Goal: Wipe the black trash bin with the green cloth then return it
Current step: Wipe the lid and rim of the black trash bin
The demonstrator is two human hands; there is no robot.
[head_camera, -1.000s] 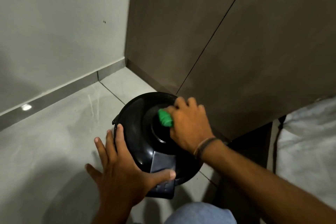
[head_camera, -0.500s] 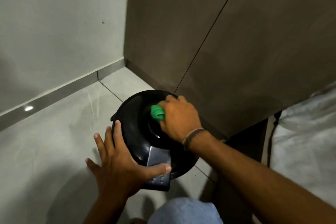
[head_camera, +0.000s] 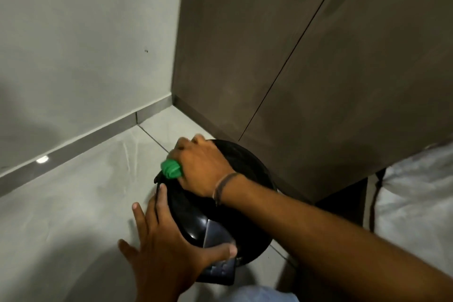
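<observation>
While we look down from head height, the black trash bin stands on the grey tiled floor in a corner, close against the brown cabinet and near the pale wall with its grey skirting.

Right hand: laid on the far left part of the bin's domed lid, knuckles up. Its fingers are curled together around the green cloth, which is bunched into a wad and sticks out at the thumb side, right at the lid's left edge. A dark band sits on the wrist.

Left hand: braced on the near left side of the bin. Its fingers are spread apart and lie flat along the lid's rim, with the thumb stretched across the front, above the grey pedal. It steadies rather than grips; nothing is enclosed.

We note a glossy highlight on the lid near the left thumb. At right, a white bag lies beside the cabinet. At the bottom edge, a pale blue knee shows just in front of the bin.
</observation>
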